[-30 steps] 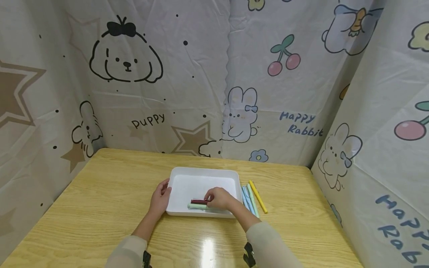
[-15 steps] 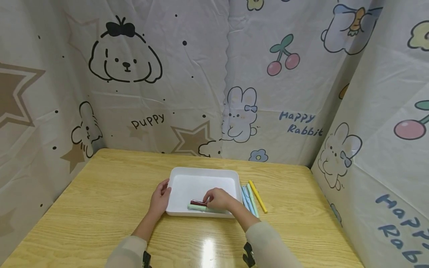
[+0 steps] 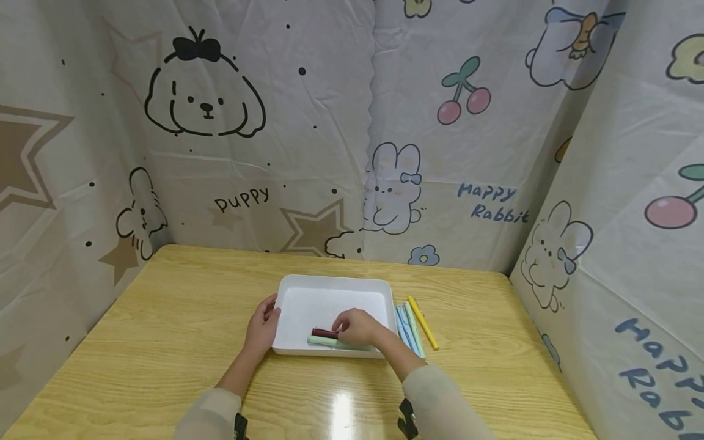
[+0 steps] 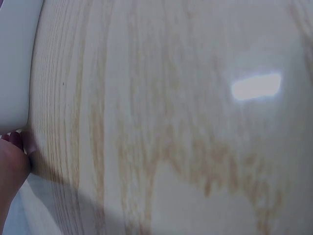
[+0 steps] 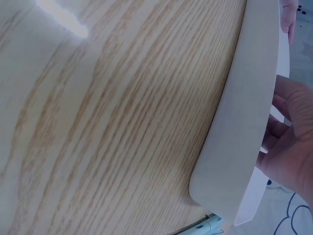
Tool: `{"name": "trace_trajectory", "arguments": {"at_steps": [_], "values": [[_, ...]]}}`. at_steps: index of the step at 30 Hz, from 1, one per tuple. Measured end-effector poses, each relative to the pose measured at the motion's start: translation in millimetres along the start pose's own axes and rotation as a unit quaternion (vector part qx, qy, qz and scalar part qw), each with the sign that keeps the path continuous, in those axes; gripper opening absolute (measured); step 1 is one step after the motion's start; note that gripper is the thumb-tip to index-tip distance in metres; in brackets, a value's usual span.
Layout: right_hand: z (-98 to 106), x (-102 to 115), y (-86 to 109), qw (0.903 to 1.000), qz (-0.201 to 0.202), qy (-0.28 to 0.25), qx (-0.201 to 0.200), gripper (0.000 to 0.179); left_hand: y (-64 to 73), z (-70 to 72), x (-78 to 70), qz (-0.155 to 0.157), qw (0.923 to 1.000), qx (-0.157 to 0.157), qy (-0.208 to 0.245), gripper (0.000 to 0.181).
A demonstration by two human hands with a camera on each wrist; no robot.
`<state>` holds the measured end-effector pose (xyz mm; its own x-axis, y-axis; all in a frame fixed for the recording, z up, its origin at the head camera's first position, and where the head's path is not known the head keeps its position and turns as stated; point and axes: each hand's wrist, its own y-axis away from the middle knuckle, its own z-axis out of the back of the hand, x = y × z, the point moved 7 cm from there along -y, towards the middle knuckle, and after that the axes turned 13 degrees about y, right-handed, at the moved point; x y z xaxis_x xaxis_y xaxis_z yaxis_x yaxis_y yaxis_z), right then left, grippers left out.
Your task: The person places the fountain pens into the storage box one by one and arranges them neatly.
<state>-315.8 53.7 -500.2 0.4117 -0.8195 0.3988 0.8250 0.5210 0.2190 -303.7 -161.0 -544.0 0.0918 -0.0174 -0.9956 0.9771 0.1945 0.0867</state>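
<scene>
A shallow white tray (image 3: 332, 299) lies on the wooden table. My left hand (image 3: 262, 328) grips its left side, thumb at the rim; in the left wrist view only part of that hand (image 4: 11, 161) shows, by the tray's corner. My right hand (image 3: 359, 327) reaches into the tray and pinches a dark red pen (image 3: 324, 333) near the front wall. Its right end is hidden under the fingers. Right beside it, nearer the front wall, lies a light green pen (image 3: 323, 340). The tray wall hides my right fingertips (image 5: 279, 128) and both pens in the right wrist view.
Just right of the tray, blue pens (image 3: 404, 324) and a light green pen (image 3: 415, 329) lie side by side. A yellow pen (image 3: 423, 322) lies slightly apart from them. Patterned cloth (image 3: 308, 122) hangs behind the table (image 3: 209, 293) and along both sides.
The dark red pen has rolled in my right fingers and shifted a little left, its clip no longer showing. My right hand moved slightly left with it. The left hand and tray stayed put.
</scene>
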Motion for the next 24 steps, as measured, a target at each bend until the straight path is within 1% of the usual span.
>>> {"name": "trace_trajectory", "arguments": {"at_steps": [10, 19, 24], "values": [[0.3, -0.2, 0.3, 1.0000, -0.003, -0.006, -0.004, 0.012, 0.5, 0.4, -1.0, -0.002, 1.0000, -0.001, -0.002, 0.042], [-1.8, 1.9, -3.1, 1.0000, 0.005, -0.007, -0.004, 0.012, 0.7, 1.1, -1.2, -0.005, 0.9999, -0.008, -0.004, 0.042], [-1.8, 2.0, -2.6, 0.9999, 0.005, -0.010, -0.003, 0.011, -0.3, 0.2, 0.5, -0.004, 1.0000, -0.002, 0.002, 0.042]]}}
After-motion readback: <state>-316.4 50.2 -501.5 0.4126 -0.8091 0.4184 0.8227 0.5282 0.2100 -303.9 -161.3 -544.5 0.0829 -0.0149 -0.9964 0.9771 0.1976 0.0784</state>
